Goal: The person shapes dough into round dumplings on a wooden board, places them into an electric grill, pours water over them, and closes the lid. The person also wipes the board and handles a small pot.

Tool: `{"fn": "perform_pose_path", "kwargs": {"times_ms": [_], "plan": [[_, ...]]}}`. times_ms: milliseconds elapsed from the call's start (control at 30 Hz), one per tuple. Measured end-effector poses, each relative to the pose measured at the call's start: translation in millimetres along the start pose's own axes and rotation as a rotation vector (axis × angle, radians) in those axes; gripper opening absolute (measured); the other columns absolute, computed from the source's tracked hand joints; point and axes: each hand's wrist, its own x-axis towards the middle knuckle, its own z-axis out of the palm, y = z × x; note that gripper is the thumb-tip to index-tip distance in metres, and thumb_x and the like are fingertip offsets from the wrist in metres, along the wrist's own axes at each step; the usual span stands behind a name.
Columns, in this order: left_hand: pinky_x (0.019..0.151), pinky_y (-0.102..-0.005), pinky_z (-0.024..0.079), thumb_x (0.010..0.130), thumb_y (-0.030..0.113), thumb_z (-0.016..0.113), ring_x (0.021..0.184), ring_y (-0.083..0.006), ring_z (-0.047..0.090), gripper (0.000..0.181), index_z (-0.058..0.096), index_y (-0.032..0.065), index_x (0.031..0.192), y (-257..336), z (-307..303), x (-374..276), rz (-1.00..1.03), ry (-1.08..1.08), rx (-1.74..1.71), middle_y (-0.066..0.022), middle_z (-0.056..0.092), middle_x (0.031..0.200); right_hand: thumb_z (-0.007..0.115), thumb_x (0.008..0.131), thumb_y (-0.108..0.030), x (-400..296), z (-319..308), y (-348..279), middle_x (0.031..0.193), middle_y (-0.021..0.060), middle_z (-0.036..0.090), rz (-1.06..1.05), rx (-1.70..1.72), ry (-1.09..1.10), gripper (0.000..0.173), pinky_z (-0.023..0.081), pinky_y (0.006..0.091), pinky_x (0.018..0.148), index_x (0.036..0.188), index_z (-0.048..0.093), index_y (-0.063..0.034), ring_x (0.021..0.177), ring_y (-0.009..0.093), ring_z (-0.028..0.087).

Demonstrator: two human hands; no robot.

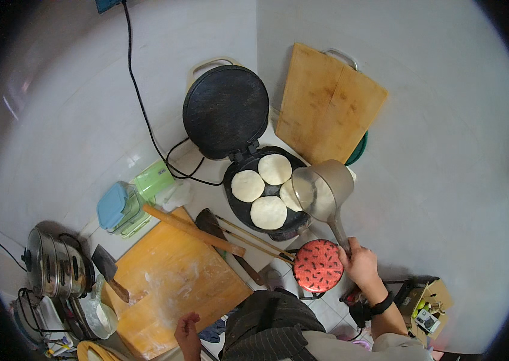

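Observation:
My right hand (360, 264) grips the long handle of a translucent plastic water scoop (342, 180). The scoop is held over the right side of an open electric griddle (236, 212), partly covering one of the dough rounds in it. Several pale, flat dough rounds (268, 212) lie on the black lower plate. Its round black lid (226, 110) stands raised against the wall. My left hand (187, 331) is loosely curled with nothing seen in it, above the near edge of a floured wooden board (182, 275).
A rolling pin (193, 230), a spatula (232, 248) and chopsticks (259, 239) lie by the board's far edge. A cleaver (106, 266) rests at its left, near a steamer pot (53, 266). A red-topped stool (318, 266) stands below my right hand. Another wooden board (331, 104) leans against the wall.

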Motion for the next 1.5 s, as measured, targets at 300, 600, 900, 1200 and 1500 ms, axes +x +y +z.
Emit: {"fn": "perform_pose_path", "kwargs": {"times_ms": [300, 600, 900, 1200, 1500], "plan": [[0.082, -0.0296, 0.046, 0.095, 0.021, 0.052, 0.089, -0.0173, 0.060, 0.024, 0.065, 0.0004, 0.096, -3.9, 6.0, -3.2, -0.005, -0.009, 0.022, -0.0086, 0.066, 0.092, 0.059, 0.086, -0.035, 1.7, -3.6, -4.4, 0.064, 0.0148, 0.064, -0.050, -0.050, 0.016, 0.029, 0.051, 0.0438, 0.050, 0.086, 0.053, -0.0063, 0.056, 0.034, 0.064], [0.082, -0.0299, 0.047, 0.096, 0.021, 0.052, 0.088, -0.0172, 0.060, 0.024, 0.065, 0.0007, 0.097, -17.4, 4.2, -1.8, 0.058, -0.025, 0.179, -0.0079, 0.066, 0.091, 0.060, 0.086, -0.034, 2.1, -4.2, -7.7, 0.062, 0.0126, 0.064, -0.115, -0.091, 0.080, 0.028, 0.050, 0.0408, 0.046, 0.087, 0.055, -0.0065, 0.053, 0.030, 0.063], [0.083, -0.0302, 0.047, 0.097, 0.020, 0.050, 0.090, -0.0177, 0.061, 0.024, 0.064, 0.0003, 0.100, -16.2, 5.1, -11.3, 0.078, -0.022, 0.139, -0.0085, 0.066, 0.093, 0.061, 0.086, -0.033, 2.0, -5.9, -10.2, 0.061, 0.0123, 0.063, -0.146, -0.072, 0.101, 0.027, 0.050, 0.0399, 0.046, 0.087, 0.056, -0.0069, 0.053, 0.030, 0.063], [0.085, -0.0300, 0.047, 0.097, 0.018, 0.049, 0.093, -0.0186, 0.061, 0.024, 0.063, 0.0001, 0.104, -37.1, 1.4, -8.8, 0.101, -0.026, 0.173, -0.0096, 0.066, 0.096, 0.060, 0.089, -0.029, 14.9, -3.8, 3.1, 0.059, 0.0186, 0.058, 0.168, 0.558, 0.010, 0.029, 0.044, 0.0422, 0.050, 0.089, 0.054, -0.0001, 0.055, 0.038, 0.059], [0.087, -0.0305, 0.046, 0.095, 0.014, 0.049, 0.096, -0.0197, 0.062, 0.023, 0.063, -0.0008, 0.105, -31.4, 2.4, -6.5, 0.119, -0.032, 0.150, -0.0113, 0.067, 0.099, 0.056, 0.089, -0.035, 79.8, -3.4, -21.3, 0.064, 0.0200, 0.062, 0.052, 0.099, 0.231, 0.031, 0.049, 0.0464, 0.053, 0.094, 0.054, -0.0040, 0.061, 0.039, 0.063]]}}
